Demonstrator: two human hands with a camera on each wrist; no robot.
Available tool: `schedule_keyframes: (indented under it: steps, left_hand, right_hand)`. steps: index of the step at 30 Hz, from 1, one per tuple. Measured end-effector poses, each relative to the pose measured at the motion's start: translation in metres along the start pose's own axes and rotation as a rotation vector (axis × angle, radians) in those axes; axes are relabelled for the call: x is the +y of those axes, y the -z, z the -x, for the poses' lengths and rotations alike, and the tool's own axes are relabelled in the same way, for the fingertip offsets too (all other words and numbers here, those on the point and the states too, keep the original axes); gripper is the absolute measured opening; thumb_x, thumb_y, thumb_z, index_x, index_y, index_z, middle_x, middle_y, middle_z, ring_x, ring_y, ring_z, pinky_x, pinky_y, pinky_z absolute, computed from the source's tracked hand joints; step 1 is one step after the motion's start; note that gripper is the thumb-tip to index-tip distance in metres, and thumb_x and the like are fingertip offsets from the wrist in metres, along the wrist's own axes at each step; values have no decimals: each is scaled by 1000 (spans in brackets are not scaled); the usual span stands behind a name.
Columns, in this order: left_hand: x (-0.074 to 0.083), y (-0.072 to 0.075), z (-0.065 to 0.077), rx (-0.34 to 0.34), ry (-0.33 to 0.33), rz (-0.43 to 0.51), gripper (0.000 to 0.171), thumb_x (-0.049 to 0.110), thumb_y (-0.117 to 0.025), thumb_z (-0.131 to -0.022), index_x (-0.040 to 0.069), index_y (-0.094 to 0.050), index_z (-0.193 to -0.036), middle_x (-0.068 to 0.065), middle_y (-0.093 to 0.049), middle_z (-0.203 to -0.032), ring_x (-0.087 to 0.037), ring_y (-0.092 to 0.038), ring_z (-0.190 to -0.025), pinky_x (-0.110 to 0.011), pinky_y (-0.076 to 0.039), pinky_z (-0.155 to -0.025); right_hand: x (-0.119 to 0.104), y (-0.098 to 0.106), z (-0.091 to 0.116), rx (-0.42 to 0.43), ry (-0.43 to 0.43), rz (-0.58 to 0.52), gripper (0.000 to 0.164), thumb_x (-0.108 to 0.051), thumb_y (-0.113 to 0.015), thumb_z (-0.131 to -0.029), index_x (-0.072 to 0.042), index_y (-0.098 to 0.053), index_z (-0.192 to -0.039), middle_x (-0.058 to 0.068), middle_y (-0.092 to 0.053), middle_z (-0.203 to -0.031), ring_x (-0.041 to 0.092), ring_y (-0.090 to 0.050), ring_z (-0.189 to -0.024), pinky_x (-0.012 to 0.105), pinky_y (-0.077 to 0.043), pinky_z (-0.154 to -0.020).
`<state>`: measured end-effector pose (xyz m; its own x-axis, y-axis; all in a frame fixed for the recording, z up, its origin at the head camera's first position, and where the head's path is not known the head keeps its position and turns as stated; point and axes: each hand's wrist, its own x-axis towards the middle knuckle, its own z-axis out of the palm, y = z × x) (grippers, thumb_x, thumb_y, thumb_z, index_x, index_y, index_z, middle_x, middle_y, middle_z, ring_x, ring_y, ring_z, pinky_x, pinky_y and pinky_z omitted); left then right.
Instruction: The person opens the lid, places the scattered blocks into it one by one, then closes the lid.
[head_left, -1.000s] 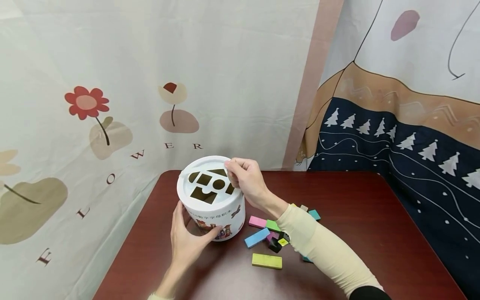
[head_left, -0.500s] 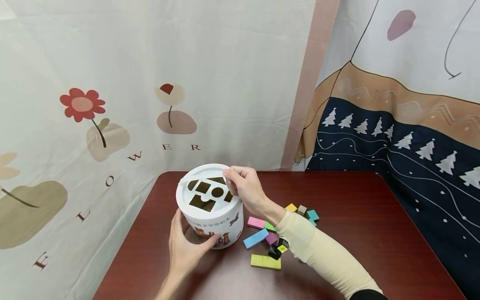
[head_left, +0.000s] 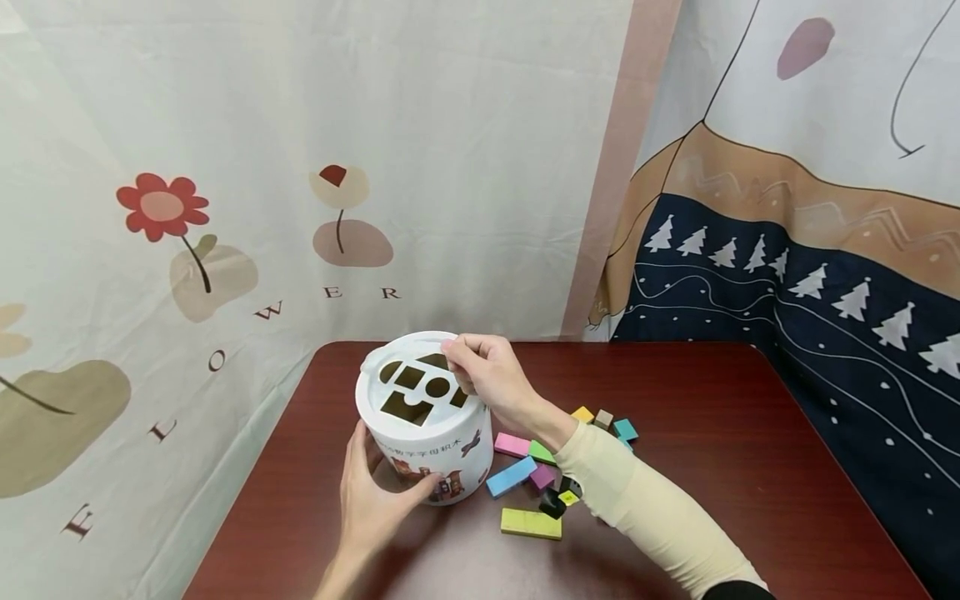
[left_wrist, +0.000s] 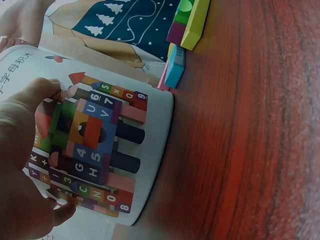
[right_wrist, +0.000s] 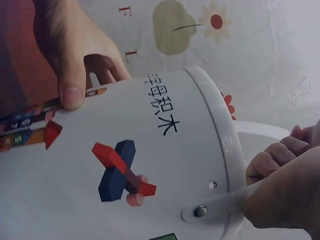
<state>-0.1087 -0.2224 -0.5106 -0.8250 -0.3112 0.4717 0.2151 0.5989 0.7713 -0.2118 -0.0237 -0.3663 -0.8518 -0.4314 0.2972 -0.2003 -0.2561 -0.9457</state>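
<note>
A white bucket [head_left: 471,427] with printed block pictures stands at the left of the table under a white lid [head_left: 384,397] with cut-out shapes. My left hand [head_left: 371,492] grips its near left side, thumb across the printed wall. Fingers curled, my right hand [head_left: 497,377] holds the bucket's white handle [right_wrist: 226,204] at the right of the lid. In the right wrist view the handle runs from a metal rivet [right_wrist: 200,211] into that hand. Part of the lid is hidden behind the right hand.
Right of the bucket lie loose blocks: pink [head_left: 512,444], green [head_left: 542,452], light blue [head_left: 512,477], purple [head_left: 543,477] and yellow-green [head_left: 531,523]. Yellow [head_left: 582,414], tan [head_left: 603,419] and teal [head_left: 625,430] blocks lie beyond the right forearm. A printed curtain [head_left: 480,167] hangs behind the table [head_left: 720,433].
The bucket and both hands have shifted slightly down in the head view, mostly in the first half second. The grips look the same, and the loose blocks stay where they were.
</note>
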Motion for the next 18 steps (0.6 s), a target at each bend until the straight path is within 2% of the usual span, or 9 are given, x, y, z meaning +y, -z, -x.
schedule_keyframes:
  steps: [2,3,6,9,11,15,18]
  left_hand:
    - [0,0,0,3,6,-9,136,42,-102,-52,26,-28,-165,-3,-47,-151,-23,-53,-126,-51,-40,-106]
    - [-1,0,0,4,11,-15,135,43,-101,-52,26,-28,-165,-3,-47,-151,-23,-53,-127,-51,-39,-106]
    - [-1,-1,1,4,23,-29,134,45,-101,-53,24,-29,-164,-4,-48,-150,-22,-51,-128,-51,-38,-106]
    - [-1,-1,1,1,30,-26,134,45,-101,-53,23,-30,-164,-3,-48,-150,-20,-49,-130,-50,-38,-107]
    - [-1,-1,1,0,27,-21,133,45,-101,-53,23,-30,-164,-3,-47,-151,-20,-48,-131,-50,-38,-107]
    - [-1,-1,1,10,17,-14,133,42,-101,-53,22,-30,-164,-4,-47,-151,-22,-49,-131,-52,-38,-107]
    - [-1,-1,1,13,20,-10,133,43,-101,-53,21,-30,-164,-4,-47,-151,-22,-50,-129,-53,-38,-107]
  right_hand:
    - [0,1,-1,-1,12,72,43,-27,-61,-104,7,-58,-78,-1,-35,-55,13,-33,-52,23,-30,-49]
    - [0,1,-1,-1,29,128,42,-28,-61,-104,7,-61,-81,0,-41,-56,13,-39,-55,22,-34,-51]
    - [1,6,-3,15,103,318,37,-32,-62,-103,-1,-70,-86,2,-60,-66,11,-53,-65,22,-44,-58]
    - [0,11,-5,49,185,484,32,-38,-63,-103,-13,-74,-86,3,-71,-77,10,-59,-73,24,-48,-63]
    - [0,16,-7,74,235,555,31,-39,-62,-102,-16,-75,-86,3,-70,-75,10,-57,-69,25,-47,-61]
    - [2,24,-14,131,327,697,36,-40,-62,-102,-12,-79,-86,-2,-66,-66,7,-55,-61,25,-45,-53]
    - [6,31,-22,161,336,776,40,-40,-62,-103,-9,-79,-85,-6,-65,-65,6,-55,-60,24,-45,-52]
